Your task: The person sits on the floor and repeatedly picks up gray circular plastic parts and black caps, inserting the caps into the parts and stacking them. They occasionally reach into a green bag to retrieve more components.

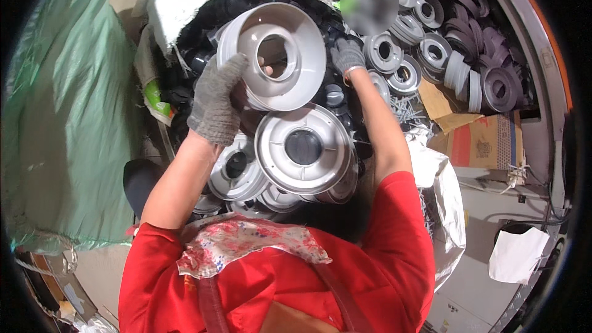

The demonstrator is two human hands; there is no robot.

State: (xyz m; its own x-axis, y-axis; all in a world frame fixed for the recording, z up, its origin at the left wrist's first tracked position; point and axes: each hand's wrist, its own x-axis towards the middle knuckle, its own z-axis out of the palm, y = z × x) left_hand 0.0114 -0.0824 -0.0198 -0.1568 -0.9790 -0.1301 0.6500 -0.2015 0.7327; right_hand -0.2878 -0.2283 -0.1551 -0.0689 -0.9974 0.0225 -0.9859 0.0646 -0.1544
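Grey plastic ring disc [279, 55] upper centre, gripped at rim by gloved left hand [216, 100]. Gloved right hand [347, 55] reaches right of it onto black parts [336, 95]; finger state unclear. Similar discs [303, 148] stacked below; dark rings [468, 43] upper right.

Grey plastic ring [280, 55] smooth, semi-gloss; knit gloves [216, 102] rough; cardboard box [487, 142] matt

Left hand [216, 98] gloved, fingers curled, gripping; right hand [347, 55] gloved, arm extended forward.
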